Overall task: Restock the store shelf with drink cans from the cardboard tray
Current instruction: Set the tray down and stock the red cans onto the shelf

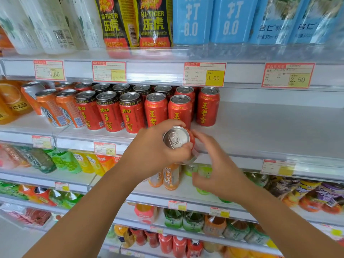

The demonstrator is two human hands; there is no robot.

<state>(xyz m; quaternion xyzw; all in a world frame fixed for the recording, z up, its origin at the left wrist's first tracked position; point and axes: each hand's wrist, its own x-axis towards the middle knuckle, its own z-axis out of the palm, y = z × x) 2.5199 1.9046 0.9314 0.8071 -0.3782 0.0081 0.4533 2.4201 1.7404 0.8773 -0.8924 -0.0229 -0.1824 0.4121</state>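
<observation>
At centre frame our left hand point(154, 151) is wrapped round a red can point(176, 139), lid toward us, just in front of the shelf point(260, 131). Our right hand point(217, 164) waits beside it, fingers slack. We judge the can stiff, smooth and weighty if full, so best gripped mid-body. The shelved cans point(207, 107) read 王老吉, the bottles point(154, 23) at the top HI-TIGER, and the tags point(204, 74) 3.00 and 2.50.
</observation>
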